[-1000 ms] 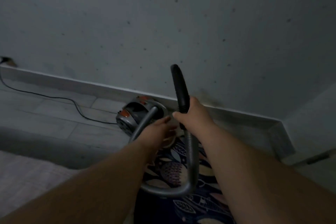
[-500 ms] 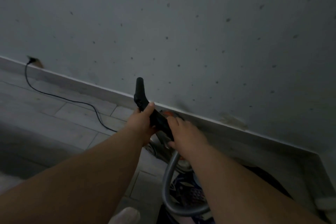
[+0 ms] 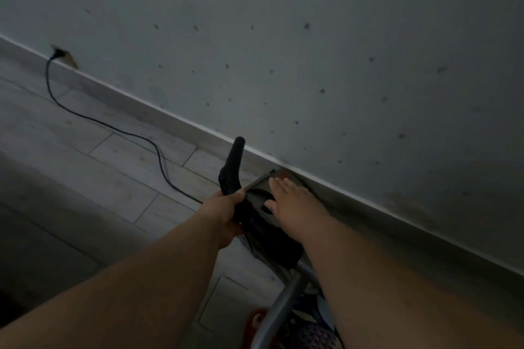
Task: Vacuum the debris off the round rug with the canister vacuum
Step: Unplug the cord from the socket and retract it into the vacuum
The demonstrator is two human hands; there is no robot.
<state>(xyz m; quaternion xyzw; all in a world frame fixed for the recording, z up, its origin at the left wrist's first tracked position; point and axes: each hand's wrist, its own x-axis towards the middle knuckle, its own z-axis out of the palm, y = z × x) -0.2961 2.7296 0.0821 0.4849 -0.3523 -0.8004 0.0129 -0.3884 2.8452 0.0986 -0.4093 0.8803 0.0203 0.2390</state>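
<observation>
1. Canister vacuum: body mostly hidden beneath the right grip and hose handle.
2. Hose: cut off by the bottom edge.
3. Round rug: only a patterned sliver shows; debris cannot be told.
4. Red object at the bottom edge: too dark to identify.
5. Cord plug: small, blurred.

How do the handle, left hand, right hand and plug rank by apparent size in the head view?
1. handle
2. left hand and right hand: they look alike, so not ranked
3. plug, which lies farther from the camera, so its real size is unsure
</observation>
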